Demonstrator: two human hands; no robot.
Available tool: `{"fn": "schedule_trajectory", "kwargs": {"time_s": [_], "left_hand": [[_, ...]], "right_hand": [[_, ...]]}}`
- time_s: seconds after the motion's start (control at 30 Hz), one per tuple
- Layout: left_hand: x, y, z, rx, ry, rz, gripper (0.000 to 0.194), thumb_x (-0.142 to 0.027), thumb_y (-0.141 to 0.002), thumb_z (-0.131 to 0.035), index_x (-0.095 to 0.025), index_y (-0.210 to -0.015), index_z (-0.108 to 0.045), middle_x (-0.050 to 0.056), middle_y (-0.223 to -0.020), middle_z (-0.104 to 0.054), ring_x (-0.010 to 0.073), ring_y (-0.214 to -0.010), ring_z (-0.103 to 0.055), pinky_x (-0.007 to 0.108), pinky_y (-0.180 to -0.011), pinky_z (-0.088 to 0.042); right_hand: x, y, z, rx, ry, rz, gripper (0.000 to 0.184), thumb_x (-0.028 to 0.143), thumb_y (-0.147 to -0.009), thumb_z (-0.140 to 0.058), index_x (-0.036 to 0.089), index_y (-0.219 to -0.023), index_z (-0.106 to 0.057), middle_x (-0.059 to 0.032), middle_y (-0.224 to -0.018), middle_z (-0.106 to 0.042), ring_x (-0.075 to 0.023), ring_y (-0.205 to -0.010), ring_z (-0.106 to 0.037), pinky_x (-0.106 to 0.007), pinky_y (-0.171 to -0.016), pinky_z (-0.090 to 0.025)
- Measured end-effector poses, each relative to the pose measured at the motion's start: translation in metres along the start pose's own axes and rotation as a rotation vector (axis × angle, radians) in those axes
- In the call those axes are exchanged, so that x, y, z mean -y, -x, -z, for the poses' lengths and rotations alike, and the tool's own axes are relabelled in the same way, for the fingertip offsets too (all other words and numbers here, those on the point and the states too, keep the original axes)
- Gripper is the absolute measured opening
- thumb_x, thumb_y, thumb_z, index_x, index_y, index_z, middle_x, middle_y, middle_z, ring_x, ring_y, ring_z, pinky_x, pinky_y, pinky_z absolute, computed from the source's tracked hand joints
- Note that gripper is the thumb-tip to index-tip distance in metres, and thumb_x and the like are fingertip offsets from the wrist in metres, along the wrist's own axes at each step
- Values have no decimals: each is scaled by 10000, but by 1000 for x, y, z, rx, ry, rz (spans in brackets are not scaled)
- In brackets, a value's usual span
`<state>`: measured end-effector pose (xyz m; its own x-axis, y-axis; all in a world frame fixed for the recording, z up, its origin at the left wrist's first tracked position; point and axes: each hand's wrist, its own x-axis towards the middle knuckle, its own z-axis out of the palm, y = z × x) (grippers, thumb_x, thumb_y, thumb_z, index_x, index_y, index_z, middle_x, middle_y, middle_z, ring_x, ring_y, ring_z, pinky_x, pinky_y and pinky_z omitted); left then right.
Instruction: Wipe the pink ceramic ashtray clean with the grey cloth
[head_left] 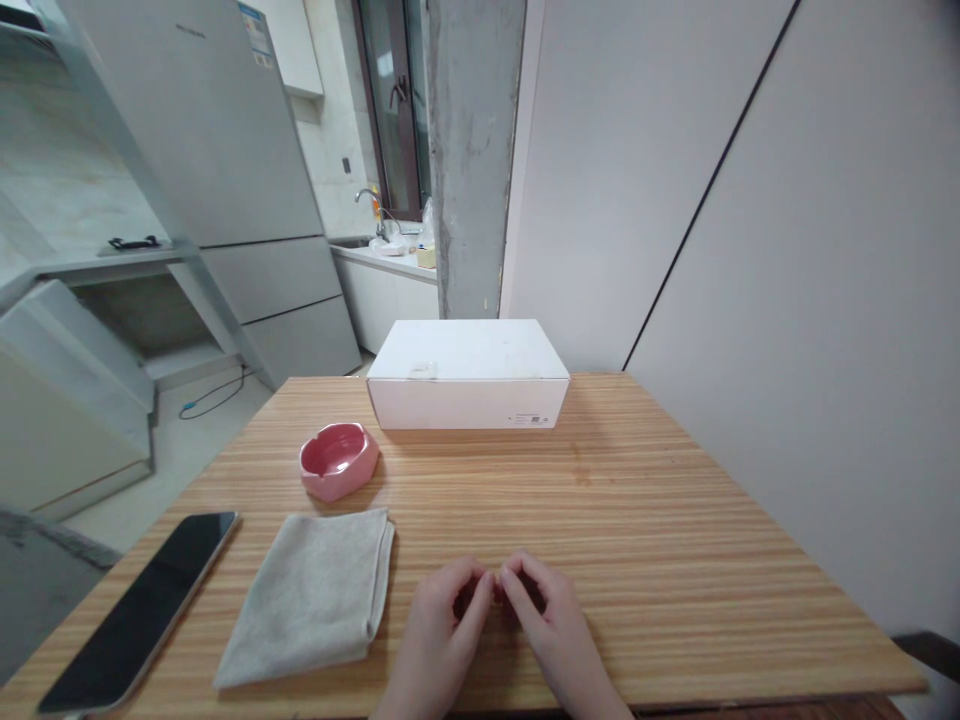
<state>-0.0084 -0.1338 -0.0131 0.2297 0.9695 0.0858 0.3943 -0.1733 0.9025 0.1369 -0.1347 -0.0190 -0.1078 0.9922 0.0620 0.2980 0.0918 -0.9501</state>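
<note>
My left hand [448,612] and my right hand [541,610] are low on the wooden table [637,540], near its front edge. Thumb and fingers are pinched together on each, and the fingertips of the two hands meet or almost meet. Anything between them is hidden or too small to name. A folded grey cloth [311,595] lies just left of my left hand. Beyond the cloth sits a pink ashtray [337,462] with a notched rim. At the far left, a black-screened smartphone [139,615] rests face up.
A closed white box [469,400] stands at the table's back edge. A white wall [712,250] borders the right side. Behind are a grey refrigerator [202,130], a concrete pillar [476,160] and a sink counter with a faucet [371,195].
</note>
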Motion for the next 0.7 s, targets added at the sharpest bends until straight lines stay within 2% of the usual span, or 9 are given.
{"fn": "schedule_trajectory", "kwargs": {"time_s": [0.7], "left_hand": [[-2, 0, 1, -3, -23, -8, 333, -377, -947, -432, -184, -775, -643, 20, -731, -660, 152, -688, -576, 243, -642, -367]], "right_hand": [[4, 0, 2, -2, -7, 0, 329, 418, -925, -475, 203, -686, -546, -2, -664, -582, -164, -649, -531, -263, -621, -396]]}}
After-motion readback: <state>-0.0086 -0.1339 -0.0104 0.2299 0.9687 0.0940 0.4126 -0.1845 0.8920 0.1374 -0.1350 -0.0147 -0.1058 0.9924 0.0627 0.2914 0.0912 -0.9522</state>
